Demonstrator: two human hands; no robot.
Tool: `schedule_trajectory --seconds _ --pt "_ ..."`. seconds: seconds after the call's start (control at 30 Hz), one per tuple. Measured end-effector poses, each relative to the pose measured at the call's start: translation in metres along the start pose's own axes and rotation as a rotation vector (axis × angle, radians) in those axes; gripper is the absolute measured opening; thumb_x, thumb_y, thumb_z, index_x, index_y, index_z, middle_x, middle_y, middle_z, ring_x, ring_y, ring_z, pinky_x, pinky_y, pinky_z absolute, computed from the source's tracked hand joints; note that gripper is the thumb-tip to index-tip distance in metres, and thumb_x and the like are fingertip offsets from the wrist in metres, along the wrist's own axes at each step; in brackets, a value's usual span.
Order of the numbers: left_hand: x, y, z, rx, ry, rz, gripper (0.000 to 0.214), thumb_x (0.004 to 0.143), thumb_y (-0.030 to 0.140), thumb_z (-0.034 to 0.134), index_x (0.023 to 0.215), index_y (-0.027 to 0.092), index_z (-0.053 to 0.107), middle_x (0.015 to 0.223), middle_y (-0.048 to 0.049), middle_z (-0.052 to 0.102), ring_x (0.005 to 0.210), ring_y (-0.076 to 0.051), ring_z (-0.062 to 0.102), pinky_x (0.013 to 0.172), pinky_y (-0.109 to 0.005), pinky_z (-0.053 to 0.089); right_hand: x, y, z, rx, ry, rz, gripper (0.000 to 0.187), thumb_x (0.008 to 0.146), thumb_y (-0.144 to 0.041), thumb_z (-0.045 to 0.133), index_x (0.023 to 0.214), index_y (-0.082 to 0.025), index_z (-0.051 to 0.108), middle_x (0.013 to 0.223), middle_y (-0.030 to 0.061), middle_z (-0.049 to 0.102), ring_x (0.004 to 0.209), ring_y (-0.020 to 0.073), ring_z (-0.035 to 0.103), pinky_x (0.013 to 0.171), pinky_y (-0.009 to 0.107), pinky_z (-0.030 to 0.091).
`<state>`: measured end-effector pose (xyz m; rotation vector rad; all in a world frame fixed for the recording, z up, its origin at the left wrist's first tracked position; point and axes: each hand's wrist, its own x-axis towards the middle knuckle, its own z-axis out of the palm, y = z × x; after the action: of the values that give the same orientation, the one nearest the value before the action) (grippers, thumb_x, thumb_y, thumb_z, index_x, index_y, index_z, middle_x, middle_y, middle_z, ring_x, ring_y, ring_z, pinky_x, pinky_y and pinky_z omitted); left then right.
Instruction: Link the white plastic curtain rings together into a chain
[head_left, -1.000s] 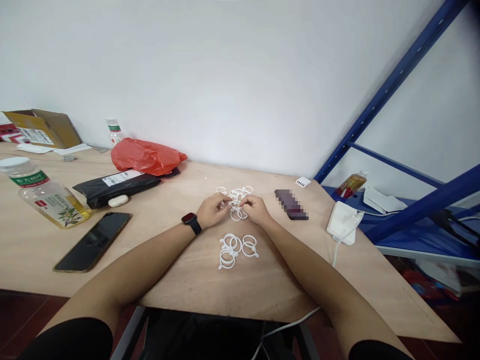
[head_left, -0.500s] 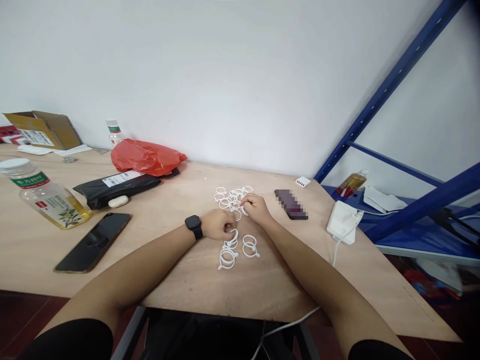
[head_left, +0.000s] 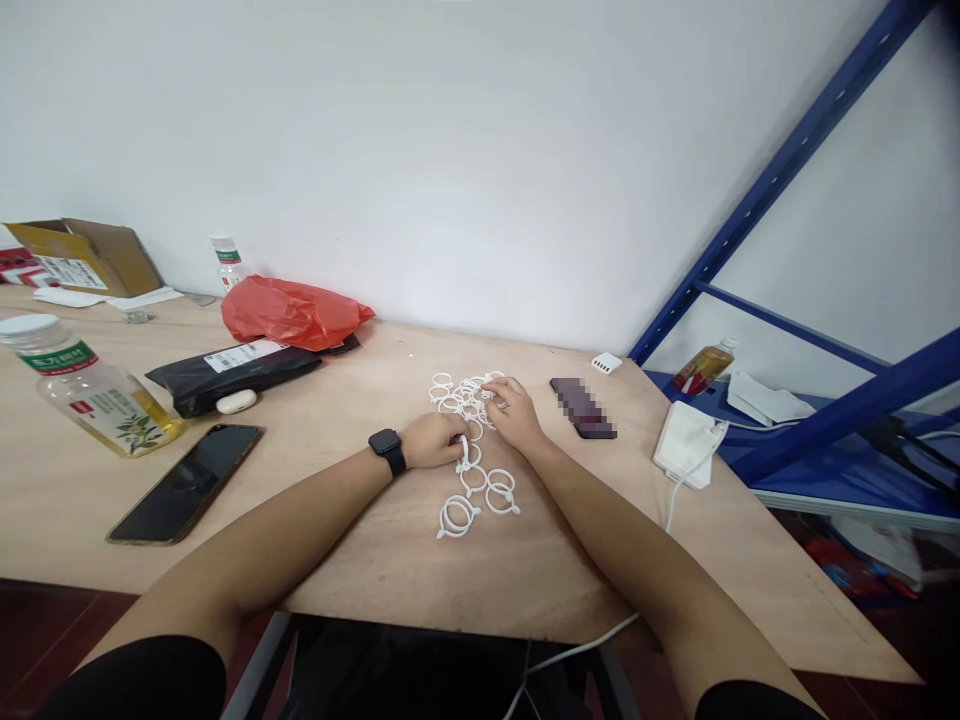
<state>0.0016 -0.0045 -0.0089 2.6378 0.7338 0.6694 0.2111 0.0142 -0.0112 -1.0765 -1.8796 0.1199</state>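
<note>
Two clusters of white plastic rings lie on the wooden table (head_left: 375, 560): a far pile (head_left: 461, 392) and a near chain of linked rings (head_left: 476, 492). My left hand (head_left: 435, 440), with a black watch on its wrist, is closed in a pinch on a white ring at the top of the near chain. My right hand (head_left: 517, 412) rests on the far pile with its fingers curled over the rings there; I cannot make out what it holds.
Left of my arms are a black phone (head_left: 187, 480), a tea bottle (head_left: 90, 390), a black parcel (head_left: 232, 370), a white earbud case (head_left: 236, 402) and a red bag (head_left: 292, 312). A dark phone (head_left: 583, 408) and white charger (head_left: 686, 442) lie right; blue shelving (head_left: 825, 400) stands beyond.
My left hand left the far pile, came down to the near chain, and now pinches a ring there. My right hand moved slightly further onto the far pile.
</note>
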Motion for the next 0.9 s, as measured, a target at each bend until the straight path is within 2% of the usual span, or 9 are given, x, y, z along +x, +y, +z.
schedule_trajectory --seconds 0.1,0.23,0.33,0.47,0.6,0.7,0.8,0.9 --pt "0.0 -0.003 0.0 -0.108 0.107 -0.127 0.011 0.086 0.024 0.053 0.087 0.018 0.063 0.074 -0.0013 0.065 0.065 -0.014 0.055 0.062 -0.024 0.041 -0.002 -0.005 -0.003 0.028 0.009 -0.075 0.024 0.085 -0.017 0.052 0.102 -0.022 0.069 0.099 0.0074 0.064 0.096 0.0211 0.06 0.089 0.036 0.051" --pt "0.002 -0.011 -0.001 -0.331 0.27 -0.245 0.017 0.09 0.031 0.05 0.085 0.017 0.059 0.072 -0.0004 0.064 0.064 -0.013 0.055 0.063 -0.024 0.044 -0.006 -0.016 -0.007 0.019 -0.003 -0.242 0.028 0.086 -0.018 0.052 0.109 -0.023 0.066 0.104 0.009 0.064 0.098 0.0225 0.06 0.089 0.039 0.051" --pt "0.003 -0.018 0.001 -0.471 0.346 -0.27 0.02 0.09 0.033 0.051 0.085 0.015 0.058 0.074 -0.0019 0.065 0.066 -0.013 0.057 0.065 -0.025 0.046 -0.008 -0.025 -0.007 -0.003 -0.099 -0.383 0.033 0.084 -0.018 0.055 0.115 -0.025 0.064 0.11 0.0093 0.064 0.101 0.0225 0.06 0.089 0.038 0.052" --pt "0.004 -0.024 0.004 -0.528 0.354 -0.257 0.018 0.087 0.03 0.054 0.087 0.014 0.061 0.081 -0.0035 0.067 0.071 -0.014 0.059 0.07 -0.027 0.049 -0.007 -0.033 -0.004 -0.023 -0.268 -0.487 0.029 0.087 -0.024 0.059 0.115 -0.028 0.064 0.112 0.0076 0.065 0.103 0.0206 0.062 0.088 0.035 0.052" --pt "0.004 -0.023 0.005 -0.536 0.354 -0.257 0.019 0.086 0.03 0.054 0.092 0.014 0.064 0.082 -0.0039 0.068 0.074 -0.015 0.061 0.072 -0.027 0.049 -0.007 -0.03 -0.001 -0.077 -0.258 -0.458 0.018 0.091 -0.027 0.056 0.106 -0.026 0.066 0.096 0.0074 0.068 0.091 0.019 0.064 0.083 0.032 0.052" --pt "0.003 -0.021 0.003 -0.486 0.356 -0.249 0.021 0.087 0.025 0.051 0.096 0.015 0.067 0.085 -0.0043 0.07 0.077 -0.015 0.063 0.074 -0.027 0.05 -0.008 -0.025 -0.001 -0.095 -0.249 -0.437 0.02 0.094 -0.025 0.052 0.107 -0.024 0.066 0.088 0.0067 0.069 0.084 0.0185 0.064 0.08 0.031 0.051" --pt "0.003 -0.02 0.001 -0.35 0.377 -0.229 0.024 0.085 0.018 0.052 0.102 0.016 0.068 0.094 -0.0059 0.07 0.081 -0.015 0.063 0.075 -0.028 0.051 -0.01 -0.022 -0.001 -0.084 -0.238 -0.384 0.022 0.095 -0.027 0.051 0.11 -0.024 0.066 0.086 0.0061 0.07 0.082 0.0183 0.065 0.08 0.031 0.05" --pt "0.002 -0.017 -0.002 -0.232 0.431 -0.184 0.034 0.082 0.019 0.057 0.115 0.017 0.065 0.108 -0.0088 0.066 0.082 -0.015 0.061 0.071 -0.027 0.051 -0.011 -0.021 0.0 -0.057 -0.197 -0.313 0.022 0.095 -0.03 0.052 0.111 -0.023 0.066 0.092 0.0073 0.071 0.084 0.0189 0.065 0.08 0.031 0.05"
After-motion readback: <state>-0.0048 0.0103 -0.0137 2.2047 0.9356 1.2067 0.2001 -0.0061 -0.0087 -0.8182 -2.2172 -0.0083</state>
